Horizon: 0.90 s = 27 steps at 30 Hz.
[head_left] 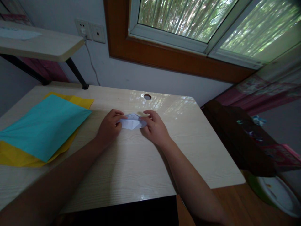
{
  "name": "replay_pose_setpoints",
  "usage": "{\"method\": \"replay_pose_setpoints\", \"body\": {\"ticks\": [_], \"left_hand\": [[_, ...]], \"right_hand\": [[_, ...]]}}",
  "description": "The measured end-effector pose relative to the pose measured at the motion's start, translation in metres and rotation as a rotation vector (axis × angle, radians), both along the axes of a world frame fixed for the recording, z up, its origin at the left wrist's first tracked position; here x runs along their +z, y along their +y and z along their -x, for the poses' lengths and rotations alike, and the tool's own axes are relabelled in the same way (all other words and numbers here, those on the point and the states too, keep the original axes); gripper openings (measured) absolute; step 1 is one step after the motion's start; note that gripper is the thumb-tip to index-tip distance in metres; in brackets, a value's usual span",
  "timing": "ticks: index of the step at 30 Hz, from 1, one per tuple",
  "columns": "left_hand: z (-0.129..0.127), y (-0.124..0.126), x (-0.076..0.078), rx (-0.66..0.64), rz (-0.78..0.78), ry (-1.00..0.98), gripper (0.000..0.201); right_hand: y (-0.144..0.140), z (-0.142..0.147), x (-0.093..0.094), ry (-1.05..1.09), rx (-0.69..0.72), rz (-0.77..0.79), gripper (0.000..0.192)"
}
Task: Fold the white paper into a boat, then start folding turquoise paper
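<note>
A small piece of folded white paper (131, 123) is held between my two hands over the middle of the desk. It has several creases, a pointed lower edge and a raised, peaked flap at the top. My left hand (110, 125) pinches its left end, thumb and forefinger closed on it. At the right end, my right hand (154, 126) grips the paper between thumb and fingers, with one finger lifted and bent above it. Both ends of the paper are partly hidden by my fingers.
Left of my arm, a turquoise sheet (47, 125) lies over a yellow sheet (20, 157) on the pale wooden desk (199, 157). A raised shelf (54, 47) stands at the back left. A cable hole (147, 97) is near the back edge, below a window.
</note>
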<state>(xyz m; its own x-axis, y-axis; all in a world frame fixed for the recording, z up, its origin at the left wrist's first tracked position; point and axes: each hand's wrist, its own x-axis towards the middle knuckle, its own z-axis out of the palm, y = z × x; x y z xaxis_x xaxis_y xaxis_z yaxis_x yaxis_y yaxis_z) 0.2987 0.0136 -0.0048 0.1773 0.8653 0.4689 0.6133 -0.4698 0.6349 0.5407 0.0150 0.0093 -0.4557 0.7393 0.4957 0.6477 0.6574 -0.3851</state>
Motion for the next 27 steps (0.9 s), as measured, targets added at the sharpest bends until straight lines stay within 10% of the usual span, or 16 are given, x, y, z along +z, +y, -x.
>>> {"method": "replay_pose_setpoints", "body": {"ticks": [27], "left_hand": [[0.005,0.009,-0.011,-0.126,0.045,0.091,0.059]], "right_hand": [[0.009,-0.009,-0.016,-0.072,0.019,0.096,0.063]]}}
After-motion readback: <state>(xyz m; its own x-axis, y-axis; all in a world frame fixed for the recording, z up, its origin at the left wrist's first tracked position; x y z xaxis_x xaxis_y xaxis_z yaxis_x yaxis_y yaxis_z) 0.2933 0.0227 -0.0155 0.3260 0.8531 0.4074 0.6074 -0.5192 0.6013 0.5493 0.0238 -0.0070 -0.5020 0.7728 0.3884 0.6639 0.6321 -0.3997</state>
